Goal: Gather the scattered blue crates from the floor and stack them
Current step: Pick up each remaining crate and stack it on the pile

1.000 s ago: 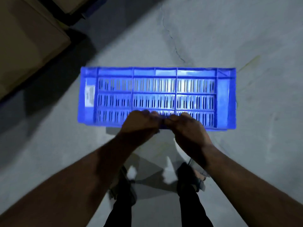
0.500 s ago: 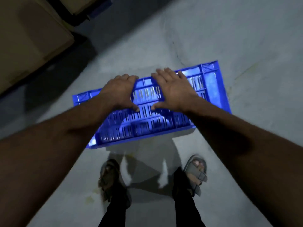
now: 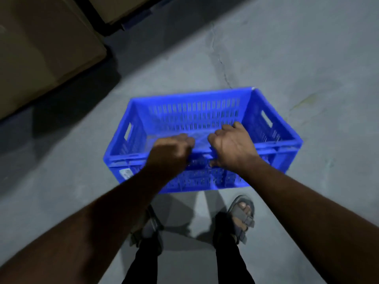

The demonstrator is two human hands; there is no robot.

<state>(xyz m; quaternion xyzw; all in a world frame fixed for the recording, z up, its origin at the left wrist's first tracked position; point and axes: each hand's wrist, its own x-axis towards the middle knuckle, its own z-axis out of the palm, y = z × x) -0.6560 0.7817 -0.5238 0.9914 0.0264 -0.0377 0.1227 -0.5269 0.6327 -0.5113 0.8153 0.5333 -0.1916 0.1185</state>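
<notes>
One blue slotted plastic crate sits upright in front of me, its opening facing up and handle holes in both short ends. My left hand grips the near long rim, fingers curled over it into the crate. My right hand grips the same rim just to the right, fingers inside and thumb on the outer wall. The crate's near wall carries a small white label at its left end. I cannot tell whether the crate rests on the concrete floor or is lifted.
Large cardboard boxes stand at the upper left, with a dark gap and another box behind. A crack runs across the grey floor beyond the crate. My sandalled feet stand just behind the crate.
The crate has been turned from lying on its side to upright with the opening up. Both hands moved from the flat slotted wall to grip the near rim.
</notes>
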